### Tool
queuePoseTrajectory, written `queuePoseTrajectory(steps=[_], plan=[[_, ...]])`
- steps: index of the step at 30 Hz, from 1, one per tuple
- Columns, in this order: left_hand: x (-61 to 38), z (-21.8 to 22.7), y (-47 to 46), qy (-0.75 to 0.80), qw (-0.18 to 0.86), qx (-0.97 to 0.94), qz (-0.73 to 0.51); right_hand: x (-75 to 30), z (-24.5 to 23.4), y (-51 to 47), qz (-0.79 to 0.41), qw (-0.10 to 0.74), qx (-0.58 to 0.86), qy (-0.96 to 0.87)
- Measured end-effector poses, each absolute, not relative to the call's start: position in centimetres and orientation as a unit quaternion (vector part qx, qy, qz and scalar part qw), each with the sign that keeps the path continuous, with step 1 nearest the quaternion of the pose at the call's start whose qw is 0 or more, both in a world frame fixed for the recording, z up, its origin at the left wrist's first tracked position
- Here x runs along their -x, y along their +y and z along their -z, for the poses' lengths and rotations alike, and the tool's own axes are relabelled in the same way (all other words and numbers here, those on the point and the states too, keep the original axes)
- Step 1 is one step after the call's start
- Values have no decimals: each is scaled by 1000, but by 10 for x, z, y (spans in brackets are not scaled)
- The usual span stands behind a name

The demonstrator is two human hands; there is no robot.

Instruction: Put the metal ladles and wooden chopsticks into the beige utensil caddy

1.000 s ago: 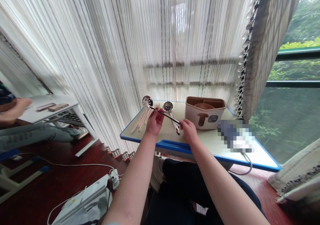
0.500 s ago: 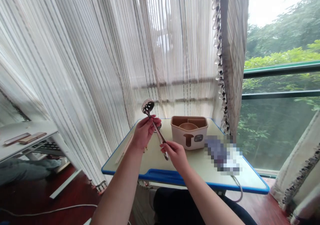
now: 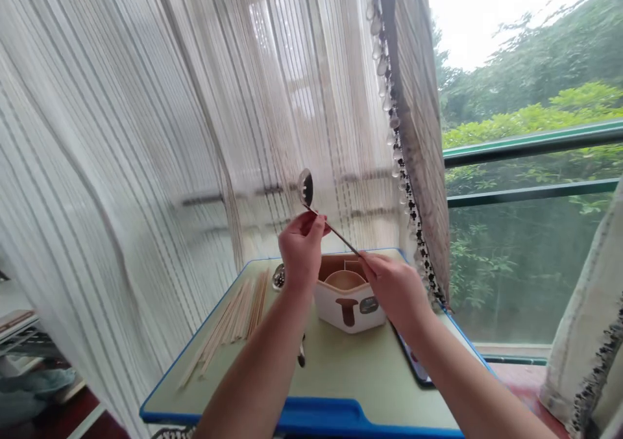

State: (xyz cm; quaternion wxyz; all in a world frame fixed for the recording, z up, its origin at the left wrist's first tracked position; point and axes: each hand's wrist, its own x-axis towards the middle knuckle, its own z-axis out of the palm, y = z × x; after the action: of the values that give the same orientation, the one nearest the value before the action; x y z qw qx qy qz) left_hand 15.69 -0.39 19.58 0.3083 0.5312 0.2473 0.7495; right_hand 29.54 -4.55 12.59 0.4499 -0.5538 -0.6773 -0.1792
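A metal slotted ladle (image 3: 305, 189) is held up at a slant above the table, its bowl raised to the upper left. My left hand (image 3: 300, 250) pinches its handle just below the bowl. Farther down the handle, my right hand (image 3: 398, 291) is closed around the lower end, over the right side of a white and brown utensil holder (image 3: 335, 306). That holder has a round inner compartment and a divider. Behind my left wrist lies another metal utensil with holes (image 3: 278, 276), partly hidden. A small dark-ended utensil (image 3: 302, 354) shows beside my left forearm.
Several wooden chopsticks (image 3: 233, 319) lie spread on the left of the blue-edged table (image 3: 341, 374). A phone (image 3: 413, 364) is partly under my right forearm. A sheer curtain (image 3: 195, 101) hangs behind, and a window with railings (image 3: 530, 195) is at the right.
The ladle has risen and moved right, its bowl turning more edge-on. Both hands moved with it, my right hand now over the holder's side. The view has shifted nearer the table.
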Motion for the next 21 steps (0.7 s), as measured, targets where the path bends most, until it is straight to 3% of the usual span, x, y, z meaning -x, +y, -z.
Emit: queuePoseTrajectory(steps=[4,8,21], plan=[[-184,-204,13,252,273,-592,-715,-315,-121,-24,104,457,509,-722],[-196,-202,27,244,313,-636,-661,-337,-106,-7,8,516,463,-721],[-215,-161,62,234,373,-710,-549,-360,-80,-2,-56,602,445,-661]])
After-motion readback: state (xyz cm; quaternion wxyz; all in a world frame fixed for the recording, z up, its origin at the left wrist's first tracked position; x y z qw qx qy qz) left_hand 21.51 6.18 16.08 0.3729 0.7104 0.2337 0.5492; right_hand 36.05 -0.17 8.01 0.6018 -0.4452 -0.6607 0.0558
